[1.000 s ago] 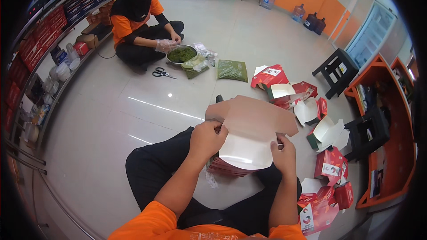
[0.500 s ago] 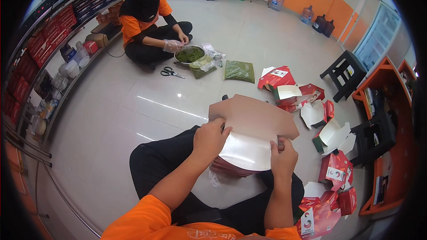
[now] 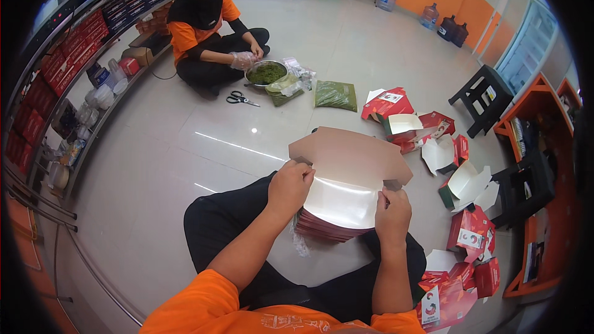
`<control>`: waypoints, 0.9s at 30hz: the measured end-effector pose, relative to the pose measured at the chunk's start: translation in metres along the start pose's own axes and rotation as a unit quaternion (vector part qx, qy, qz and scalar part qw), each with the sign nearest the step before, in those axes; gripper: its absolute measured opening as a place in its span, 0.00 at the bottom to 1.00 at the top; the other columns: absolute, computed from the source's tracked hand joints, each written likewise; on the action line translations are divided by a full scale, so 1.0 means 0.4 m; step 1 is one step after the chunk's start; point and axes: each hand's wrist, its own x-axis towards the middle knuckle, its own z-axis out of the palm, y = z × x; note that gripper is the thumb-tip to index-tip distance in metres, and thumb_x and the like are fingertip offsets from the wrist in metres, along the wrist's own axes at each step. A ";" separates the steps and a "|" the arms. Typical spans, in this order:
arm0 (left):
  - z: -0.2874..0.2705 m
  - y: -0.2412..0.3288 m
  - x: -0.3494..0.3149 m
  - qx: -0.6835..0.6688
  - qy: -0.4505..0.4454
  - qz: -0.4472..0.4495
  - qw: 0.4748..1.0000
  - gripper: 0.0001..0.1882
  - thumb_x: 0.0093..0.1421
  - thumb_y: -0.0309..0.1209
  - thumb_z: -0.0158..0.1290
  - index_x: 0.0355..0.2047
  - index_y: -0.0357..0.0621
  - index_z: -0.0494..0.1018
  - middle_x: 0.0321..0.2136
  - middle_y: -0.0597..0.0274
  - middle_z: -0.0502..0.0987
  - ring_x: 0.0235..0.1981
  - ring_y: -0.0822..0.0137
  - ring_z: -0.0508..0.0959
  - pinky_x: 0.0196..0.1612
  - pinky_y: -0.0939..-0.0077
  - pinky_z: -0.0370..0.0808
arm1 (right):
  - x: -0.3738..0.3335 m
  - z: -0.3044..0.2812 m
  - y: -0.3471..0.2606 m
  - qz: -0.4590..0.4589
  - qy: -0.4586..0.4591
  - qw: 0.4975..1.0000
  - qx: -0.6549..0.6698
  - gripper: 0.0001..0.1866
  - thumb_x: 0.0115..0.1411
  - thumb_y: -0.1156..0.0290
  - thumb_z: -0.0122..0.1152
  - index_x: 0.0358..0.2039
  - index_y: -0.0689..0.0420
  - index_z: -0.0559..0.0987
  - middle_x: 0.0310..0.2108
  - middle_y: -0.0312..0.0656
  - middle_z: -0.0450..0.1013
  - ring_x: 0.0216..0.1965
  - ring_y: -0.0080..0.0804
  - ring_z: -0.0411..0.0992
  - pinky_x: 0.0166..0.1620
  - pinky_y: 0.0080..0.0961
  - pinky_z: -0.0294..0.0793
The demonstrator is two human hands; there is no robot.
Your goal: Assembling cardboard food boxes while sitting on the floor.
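Observation:
In front of my crossed legs lies a stack of flat cardboard box blanks (image 3: pixel 328 230) with red edges. Its top blank (image 3: pixel 346 201) is pale and shiny in the middle, and its far flap (image 3: pixel 349 153) looks brownish in shade. My left hand (image 3: pixel 291 187) is closed on the blank's left edge, below the corner of that flap. On the opposite edge, my right hand (image 3: pixel 393 215) pinches the blank with thumb and fingers. The fingertips underneath are hidden.
Several folded red boxes (image 3: pixel 473 232) line the floor at my right, by black stools (image 3: pixel 482 99). Ahead, a person (image 3: pixel 201 31) in an orange shirt sits by a bowl of green leaves (image 3: pixel 266 73), scissors (image 3: pixel 240 98) and a green bag (image 3: pixel 335 96). Shelves (image 3: pixel 99 108) stand left.
My left thumb has drawn in against the fingers at the blank's edge. Both hands stay at the blank's sides, and the whole view has shifted slightly.

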 end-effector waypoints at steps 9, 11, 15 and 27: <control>0.014 -0.004 -0.037 -0.085 0.041 0.007 0.995 0.11 0.61 0.31 0.61 0.38 0.34 0.83 0.29 0.50 0.80 0.29 0.59 0.82 0.36 0.68 0.78 | -0.045 -0.006 0.009 0.018 0.000 0.998 0.061 0.11 0.66 0.74 0.60 0.43 0.67 0.83 0.31 0.50 0.72 0.32 0.46 0.73 0.39 0.38 0.73; 0.012 -0.010 -0.039 -0.080 0.043 0.000 0.996 0.11 0.61 0.31 0.62 0.38 0.34 0.82 0.29 0.50 0.80 0.29 0.59 0.82 0.35 0.68 0.78 | -0.040 -0.005 0.004 0.012 -0.004 0.998 0.065 0.11 0.66 0.74 0.59 0.43 0.67 0.83 0.31 0.50 0.72 0.32 0.46 0.73 0.38 0.37 0.73; 0.005 -0.001 -0.042 -0.074 0.028 -0.011 0.997 0.11 0.63 0.32 0.60 0.38 0.36 0.83 0.32 0.48 0.80 0.31 0.55 0.82 0.37 0.65 0.78 | -0.037 -0.014 0.008 0.010 -0.028 0.997 0.071 0.11 0.66 0.74 0.59 0.44 0.66 0.83 0.31 0.49 0.72 0.32 0.46 0.73 0.38 0.37 0.73; -0.005 -0.024 -0.046 -0.095 -0.005 -0.039 0.995 0.15 0.66 0.37 0.58 0.40 0.36 0.83 0.34 0.49 0.83 0.33 0.59 0.83 0.39 0.68 0.78 | -0.061 -0.020 0.016 0.024 -0.048 0.990 0.129 0.14 0.69 0.71 0.58 0.50 0.65 0.82 0.35 0.47 0.74 0.31 0.35 0.74 0.38 0.30 0.74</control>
